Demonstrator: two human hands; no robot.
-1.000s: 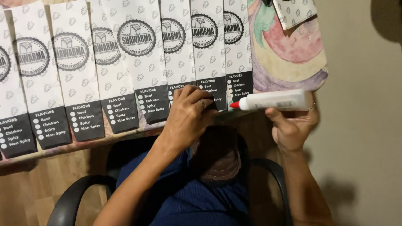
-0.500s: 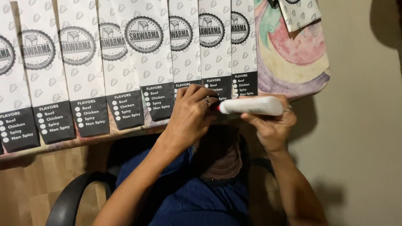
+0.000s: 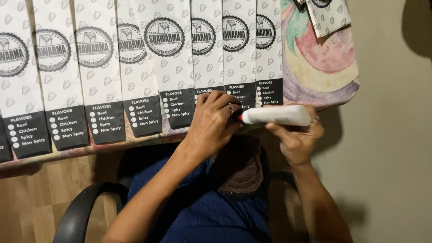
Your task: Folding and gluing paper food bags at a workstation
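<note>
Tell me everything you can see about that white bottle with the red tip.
The white bottle looks like smooth plastic, a slim tube lying roughly level just past the table's near edge. Its red tip points left. The right hand grips it from below, fingers wrapped around its rear half. The left hand has its fingertips at the tip; whether they turn a cap cannot be told. Behind it lie overlapping white paper sleeves with black ends.

A row of white paper sleeves [image 3: 164,67] with black lower bands lies overlapping along the near edge of the table [image 3: 135,140]. The left hand [image 3: 211,126] rests on a sleeve's black band at that edge. The right hand [image 3: 294,139] grips a white glue bottle [image 3: 276,115] lying sideways, its red tip touching the left fingers.
</note>
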